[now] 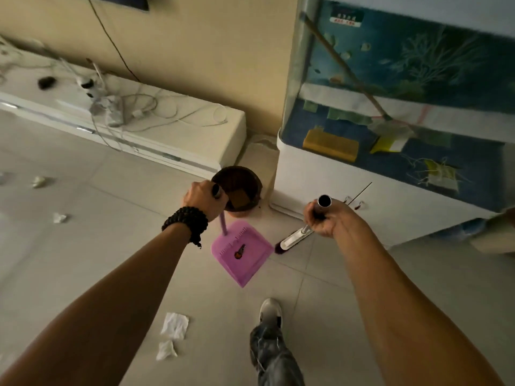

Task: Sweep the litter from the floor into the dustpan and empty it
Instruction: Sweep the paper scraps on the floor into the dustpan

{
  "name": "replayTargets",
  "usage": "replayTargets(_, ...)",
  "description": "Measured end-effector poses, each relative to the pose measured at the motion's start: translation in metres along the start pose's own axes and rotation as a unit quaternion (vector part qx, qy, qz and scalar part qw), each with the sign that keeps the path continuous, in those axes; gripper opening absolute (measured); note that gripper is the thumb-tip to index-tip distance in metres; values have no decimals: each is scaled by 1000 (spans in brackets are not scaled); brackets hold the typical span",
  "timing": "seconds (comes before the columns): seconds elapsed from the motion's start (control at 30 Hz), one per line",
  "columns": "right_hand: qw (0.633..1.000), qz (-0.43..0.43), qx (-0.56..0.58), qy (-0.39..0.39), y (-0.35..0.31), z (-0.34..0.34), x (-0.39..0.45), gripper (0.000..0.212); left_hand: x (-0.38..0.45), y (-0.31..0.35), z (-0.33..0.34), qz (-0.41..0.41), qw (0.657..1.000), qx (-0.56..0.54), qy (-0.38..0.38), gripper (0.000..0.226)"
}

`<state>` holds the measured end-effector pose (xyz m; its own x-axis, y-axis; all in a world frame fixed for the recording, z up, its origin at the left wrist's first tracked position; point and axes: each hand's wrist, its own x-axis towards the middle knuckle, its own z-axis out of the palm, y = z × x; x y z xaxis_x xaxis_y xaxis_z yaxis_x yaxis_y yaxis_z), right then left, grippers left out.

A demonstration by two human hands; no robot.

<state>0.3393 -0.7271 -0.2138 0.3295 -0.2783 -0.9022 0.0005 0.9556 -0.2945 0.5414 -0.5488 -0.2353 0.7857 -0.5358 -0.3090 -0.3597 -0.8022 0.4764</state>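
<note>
My left hand (203,200) grips the top of the long handle of a purple dustpan (242,253). The pan hangs or rests just in front of a round brown bin (237,188) and has a small dark item lying in it. My right hand (326,218) is closed around the metal handle of a broom (292,240), whose head touches the floor right of the pan. Crumpled white paper (175,325) lies on the tiles near my left forearm, with a smaller piece (166,350) below it. More scraps (60,217) lie at the far left.
A low white cabinet (167,135) strewn with cables runs along the wall on the left. A fish tank on a white stand (390,135) fills the right side. My shoe and trouser leg (271,344) are on the tiles below the dustpan.
</note>
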Motion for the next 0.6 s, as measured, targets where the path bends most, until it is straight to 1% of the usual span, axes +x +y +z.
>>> replayTargets(0.07,1000,3,-28,-8,37,1,-16,31,-33,-30,-14,-40,998,-25,38,27)
replayTargets(0.13,997,-4,-68,-20,83,5,-34,31,-76,-67,-31,-62,995,-37,64,27)
replayTargets(0.17,995,-9,-93,-24,100,7,-39,31,-91,-80,-36,-62,996,-40,59,24)
replayTargets(0.27,985,2,-170,-38,164,12,-62,30,-157,-136,-55,-55,998,-27,11,15)
replayTargets(0.33,976,23,-214,-47,201,15,-77,30,-192,-172,-64,-76,995,-49,33,17)
replayTargets(0.4,961,42,-268,-44,236,15,-86,24,-224,-203,-71,-126,983,-105,79,18)
replayTargets(0.47,942,50,-329,-35,269,12,-89,21,-255,-233,-77,-186,966,-131,119,22)
replayTargets(0.57,903,65,-422,-37,315,14,-85,22,-302,-277,-81,-273,941,-138,147,30)
replayTargets(0.6,885,80,-456,-40,333,17,-86,21,-322,-295,-80,-303,930,-144,152,31)
